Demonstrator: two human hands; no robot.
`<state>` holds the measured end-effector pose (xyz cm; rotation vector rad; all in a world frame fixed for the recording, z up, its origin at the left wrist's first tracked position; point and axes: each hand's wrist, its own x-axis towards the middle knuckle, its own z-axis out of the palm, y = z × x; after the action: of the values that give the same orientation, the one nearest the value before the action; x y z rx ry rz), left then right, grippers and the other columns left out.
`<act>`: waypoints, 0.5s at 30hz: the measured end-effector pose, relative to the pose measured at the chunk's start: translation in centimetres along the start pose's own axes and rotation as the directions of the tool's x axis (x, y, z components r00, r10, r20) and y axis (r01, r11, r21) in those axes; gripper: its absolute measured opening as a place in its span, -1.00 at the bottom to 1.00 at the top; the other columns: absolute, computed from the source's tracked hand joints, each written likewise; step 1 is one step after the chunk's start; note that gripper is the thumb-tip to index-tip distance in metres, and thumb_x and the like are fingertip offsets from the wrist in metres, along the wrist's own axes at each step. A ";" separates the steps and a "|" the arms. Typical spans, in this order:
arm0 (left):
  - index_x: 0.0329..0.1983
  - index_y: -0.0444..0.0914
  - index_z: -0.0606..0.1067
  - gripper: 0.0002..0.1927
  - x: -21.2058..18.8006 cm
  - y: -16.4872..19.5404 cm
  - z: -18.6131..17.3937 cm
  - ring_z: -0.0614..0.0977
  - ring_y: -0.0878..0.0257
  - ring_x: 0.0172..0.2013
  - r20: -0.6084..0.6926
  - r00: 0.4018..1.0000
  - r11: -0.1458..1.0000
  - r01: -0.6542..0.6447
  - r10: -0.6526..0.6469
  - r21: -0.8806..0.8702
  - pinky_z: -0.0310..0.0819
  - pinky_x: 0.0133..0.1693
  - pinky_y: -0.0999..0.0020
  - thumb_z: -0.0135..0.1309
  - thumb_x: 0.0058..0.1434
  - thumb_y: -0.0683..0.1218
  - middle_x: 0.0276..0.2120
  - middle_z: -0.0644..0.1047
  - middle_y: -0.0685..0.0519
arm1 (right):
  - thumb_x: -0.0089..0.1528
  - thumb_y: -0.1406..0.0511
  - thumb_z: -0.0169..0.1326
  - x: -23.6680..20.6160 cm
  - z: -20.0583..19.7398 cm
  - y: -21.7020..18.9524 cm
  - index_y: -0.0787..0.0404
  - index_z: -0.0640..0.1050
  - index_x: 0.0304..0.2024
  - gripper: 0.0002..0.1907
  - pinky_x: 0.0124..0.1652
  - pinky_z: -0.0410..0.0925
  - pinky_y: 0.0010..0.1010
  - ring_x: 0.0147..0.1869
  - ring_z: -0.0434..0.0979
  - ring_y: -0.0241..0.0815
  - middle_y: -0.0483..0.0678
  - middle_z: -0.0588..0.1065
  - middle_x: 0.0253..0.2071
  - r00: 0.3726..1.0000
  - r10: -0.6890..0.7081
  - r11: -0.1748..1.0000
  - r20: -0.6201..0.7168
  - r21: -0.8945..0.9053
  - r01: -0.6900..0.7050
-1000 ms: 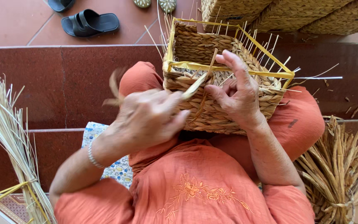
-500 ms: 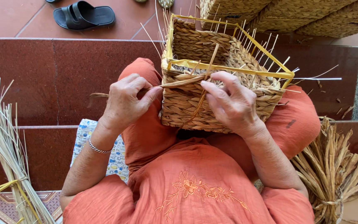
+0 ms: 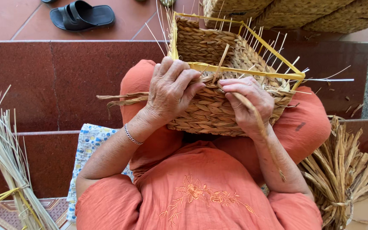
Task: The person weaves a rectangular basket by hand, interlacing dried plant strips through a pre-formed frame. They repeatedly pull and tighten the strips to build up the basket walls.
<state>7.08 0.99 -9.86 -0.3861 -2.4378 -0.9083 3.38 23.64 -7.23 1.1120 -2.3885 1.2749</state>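
A half-woven straw basket (image 3: 218, 108) with a yellow wire frame rests on my knees, which are covered by orange cloth. My left hand (image 3: 171, 87) presses on the basket's near rim and grips a flat dried strand (image 3: 122, 99) that sticks out to the left. My right hand (image 3: 248, 102) pinches another strand (image 3: 260, 127) at the rim; that strand trails down over my right forearm. Thin upright stakes rise from the basket's far and right sides.
A bundle of pale reeds (image 3: 3, 157) stands at the left. A tied bundle of dried straw (image 3: 346, 174) lies at the right. A black sandal (image 3: 81, 15) sits on the upper step. Finished woven baskets (image 3: 294, 12) are at top right. A patterned cushion (image 3: 88, 145) lies under me.
Both hands have shifted along the basket's near rim. The left hand pulled its strand out to the left, and the right hand's strand now hangs down over my forearm.
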 end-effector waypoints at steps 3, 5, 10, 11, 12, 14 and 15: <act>-0.06 -0.15 0.49 -0.73 -0.5 -0.1 0.2 0.44 0.08 -0.09 -0.011 0.999 0.999 0.037 -0.037 -0.011 0.29 -0.07 0.14 0.32 0.29 -0.02 -0.17 0.43 0.09 | 0.31 0.46 0.24 -0.3 0.6 -0.1 0.26 0.59 -0.08 -0.86 -0.06 0.53 -0.34 -0.04 0.66 -0.11 0.04 0.62 -0.03 0.995 -0.100 0.993 -0.025 -0.065 0.099; -0.07 -0.14 0.49 -0.73 -0.6 0.0 0.3 0.43 0.08 -0.09 -0.004 0.999 0.999 0.045 -0.045 0.002 0.26 -0.08 0.13 0.32 0.28 -0.02 -0.18 0.43 0.08 | 0.29 0.46 0.24 -0.5 1.0 -0.5 0.28 0.59 -0.08 -0.84 -0.08 0.53 -0.31 -0.07 0.65 -0.06 0.07 0.61 -0.03 0.991 -0.128 0.989 -0.035 -0.081 0.125; -0.06 -0.15 0.48 -0.72 -0.2 0.3 0.5 0.44 0.07 -0.08 -0.002 1.000 0.999 0.024 -0.024 0.032 0.24 -0.07 0.12 0.31 0.27 -0.03 -0.19 0.43 0.08 | 0.28 0.51 0.22 -0.6 1.3 -1.4 0.31 0.59 -0.07 -0.82 -0.12 0.53 -0.29 -0.13 0.65 0.00 0.10 0.61 -0.04 0.986 -0.169 0.973 0.000 -0.162 0.166; -0.06 -0.15 0.48 -0.72 -0.1 0.3 0.5 0.44 0.07 -0.08 0.002 1.000 0.999 0.025 -0.025 0.026 0.25 -0.07 0.12 0.32 0.27 -0.03 -0.19 0.43 0.08 | 0.28 0.50 0.23 -0.4 1.2 -1.3 0.31 0.59 -0.07 -0.82 -0.12 0.52 -0.30 -0.12 0.66 -0.01 0.10 0.61 -0.04 0.988 -0.156 0.978 -0.002 -0.139 0.154; -0.05 -0.14 0.48 -0.71 0.0 0.3 0.3 0.45 0.07 -0.07 0.007 1.000 0.999 0.026 -0.027 0.021 0.25 -0.07 0.12 0.32 0.26 -0.04 -0.19 0.43 0.08 | 0.28 0.50 0.23 -0.2 1.1 -1.2 0.30 0.59 -0.07 -0.82 -0.13 0.52 -0.31 -0.12 0.67 -0.03 0.09 0.62 -0.05 0.990 -0.142 0.983 -0.005 -0.114 0.141; -0.01 -0.16 0.48 -0.69 0.1 0.2 -0.2 0.46 0.06 -0.06 0.031 0.999 1.000 0.013 -0.013 -0.004 0.26 -0.06 0.12 0.31 0.27 -0.05 -0.16 0.44 0.07 | 0.29 0.49 0.23 0.2 0.9 -0.6 0.28 0.60 -0.06 -0.82 -0.13 0.52 -0.35 -0.12 0.68 -0.08 0.05 0.62 -0.08 0.997 -0.072 0.997 -0.012 -0.033 0.071; 0.02 -0.19 0.48 -0.67 0.1 0.1 -0.7 0.46 0.06 -0.05 0.055 0.998 1.000 0.002 -0.001 -0.029 0.28 -0.05 0.12 0.31 0.27 -0.06 -0.13 0.45 0.05 | 0.31 0.49 0.23 0.5 0.7 -0.3 0.27 0.60 -0.05 -0.82 -0.12 0.53 -0.39 -0.12 0.68 -0.11 0.03 0.62 -0.10 1.000 -0.006 1.000 -0.010 0.023 0.006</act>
<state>7.26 0.62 -9.28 -0.4250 -2.4778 -0.9458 3.31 22.73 -7.22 1.1155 -2.3675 1.3060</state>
